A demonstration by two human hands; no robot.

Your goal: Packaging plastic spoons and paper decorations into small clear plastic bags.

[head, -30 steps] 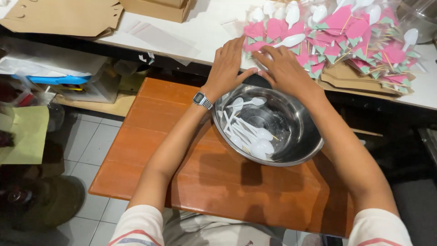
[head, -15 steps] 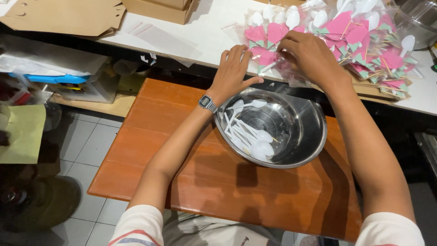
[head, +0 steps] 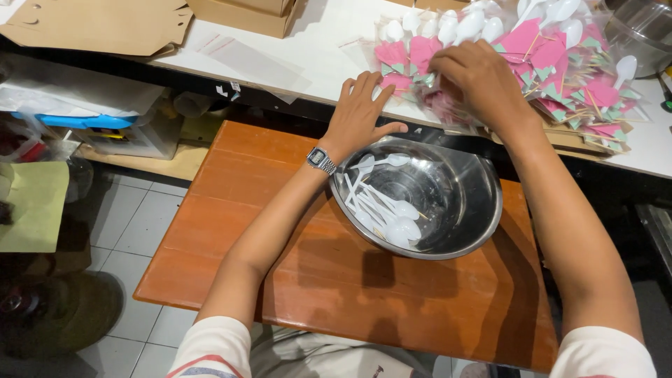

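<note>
A steel bowl [head: 458, 199] with several white plastic spoons [head: 381, 210] stands on an orange wooden board [head: 231, 210]. Beyond it, on the white table [head: 308, 49], lies a heap of clear packets with pink napkins and white spoons [head: 560, 63]. My left hand [head: 360, 112] rests flat at the table edge, fingers spread beside the heap's left end, a watch on its wrist. My right hand [head: 476, 77] lies curled on top of the packets, fingers pressing into them.
Brown cardboard boxes [head: 245, 10] and a flat cardboard sheet [head: 98, 24] lie at the back left of the table. A clear empty sleeve [head: 245, 59] lies near them. A plastic tub [head: 119, 133] sits under the table, above a tiled floor.
Both hands have moved away from the bowl's rim up onto the table. The right hand has reached further right and onto the packet heap.
</note>
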